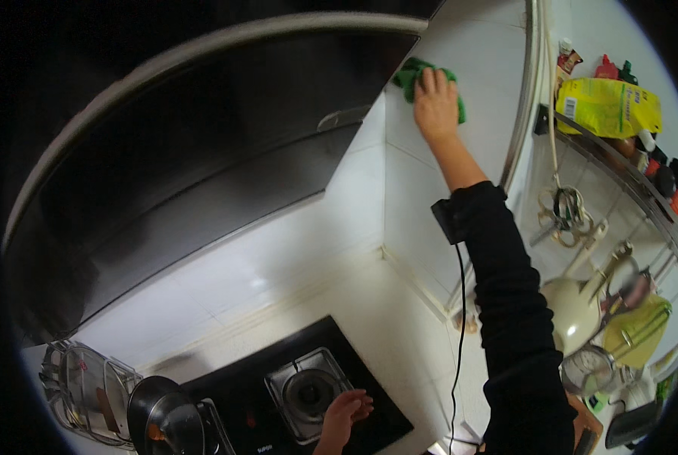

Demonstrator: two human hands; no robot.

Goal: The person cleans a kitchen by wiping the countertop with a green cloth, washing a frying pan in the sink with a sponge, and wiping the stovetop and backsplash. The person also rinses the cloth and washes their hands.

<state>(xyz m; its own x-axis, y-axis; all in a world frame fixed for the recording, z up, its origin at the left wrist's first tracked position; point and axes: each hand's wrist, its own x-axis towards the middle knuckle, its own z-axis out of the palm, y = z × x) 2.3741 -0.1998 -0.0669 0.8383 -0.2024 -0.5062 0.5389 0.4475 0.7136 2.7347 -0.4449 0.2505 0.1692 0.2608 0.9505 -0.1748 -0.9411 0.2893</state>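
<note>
My right hand (435, 105) presses a green cloth (410, 74) flat against the white tiled wall (481, 62), beside the right end of a black range hood (202, 136). A black sleeve covers that arm, with a small black device (447, 222) and a cable at its cuff. Low in the view, my left hand (347, 412) hovers over the right burner (310, 393) of a black gas hob (373, 398), fingers loosely curled and holding nothing that shows.
A lidded wok (168, 421) sits at the hob's left, next to a wire rack (88, 392) of lids. On the right, a metal wall shelf (623, 170) bears a yellow pouch (606, 108) and bottles; scissors (566, 213), a ladle and strainers hang below.
</note>
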